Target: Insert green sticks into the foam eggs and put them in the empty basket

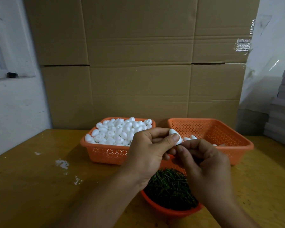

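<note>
My left hand (148, 148) pinches a white foam egg (174, 134) between thumb and fingers, above the table's middle. My right hand (202, 162) has its fingertips curled right under the egg's lower end, where a dark tip shows; the stick itself is hidden. An orange basket (105, 153) at the back left is heaped with foam eggs. The orange basket (229, 145) at the back right holds a few eggs near its front left. A round orange bowl (168, 209) of green sticks (169, 186) sits below my hands.
A wooden table (39, 178) carries white paint spots at the left. Large cardboard boxes (138, 63) stand close behind the baskets. A stack of grey boards (283, 112) rises at the right edge.
</note>
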{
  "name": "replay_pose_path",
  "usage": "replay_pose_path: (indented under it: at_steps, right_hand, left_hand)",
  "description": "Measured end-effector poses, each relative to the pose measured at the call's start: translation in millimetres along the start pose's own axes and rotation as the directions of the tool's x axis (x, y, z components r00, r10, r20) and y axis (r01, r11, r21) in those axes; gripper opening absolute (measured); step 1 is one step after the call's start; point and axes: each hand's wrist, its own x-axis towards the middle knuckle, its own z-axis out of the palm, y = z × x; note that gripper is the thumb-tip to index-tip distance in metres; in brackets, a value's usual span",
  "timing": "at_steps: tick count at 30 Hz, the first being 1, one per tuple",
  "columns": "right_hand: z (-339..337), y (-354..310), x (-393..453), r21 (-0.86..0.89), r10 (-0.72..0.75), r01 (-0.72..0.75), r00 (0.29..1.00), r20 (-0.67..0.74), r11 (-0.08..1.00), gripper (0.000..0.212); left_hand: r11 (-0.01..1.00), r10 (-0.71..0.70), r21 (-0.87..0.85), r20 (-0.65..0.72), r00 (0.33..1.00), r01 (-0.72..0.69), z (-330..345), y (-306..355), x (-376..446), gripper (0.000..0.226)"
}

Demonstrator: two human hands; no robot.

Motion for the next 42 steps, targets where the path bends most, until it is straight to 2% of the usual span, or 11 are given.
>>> replay_pose_path:
  at_steps: [5,8,13,22,29,35,42]
  right_hand:
    - [2,-6,-1,0.055,0.016,-0.016,1.000,-0.003,0.998,0.018]
    - [4,-8,-2,0.112,0.049,-0.048,0.999,-0.010,0.993,0.019]
    - [5,-10,-4,0.148,0.109,-0.110,0.994,0.011,0.983,0.015]
    - [7,-13,-6,0.129,0.090,-0.089,0.996,-0.004,0.988,0.018]
    - [10,-14,-8,0.189,0.101,-0.093,0.995,-0.029,0.977,0.013]
    - [10,-20,-5,0.321,0.107,-0.091,0.994,-0.033,0.943,0.006]
    - [7,-22,-3,0.307,0.076,-0.068,0.997,-0.015,0.949,0.008]
  left_hand:
    - [0.984,0.126,0.123,0.007,0.992,-0.125,0,1,-3,0.018]
    - [0.953,0.210,0.213,0.051,0.976,-0.216,2,3,-6,0.015]
    - [0.917,0.264,0.293,0.063,0.962,-0.271,3,1,-9,0.019]
    - [0.866,0.297,0.388,0.108,0.949,-0.316,0,1,-8,0.016]
    - [0.860,0.318,0.380,0.124,0.940,-0.341,-2,2,-6,0.010]
    - [0.892,0.307,0.304,0.140,0.941,-0.336,-3,4,-5,0.010]
    - [0.918,0.291,0.236,0.144,0.946,-0.318,-4,3,-3,0.013]
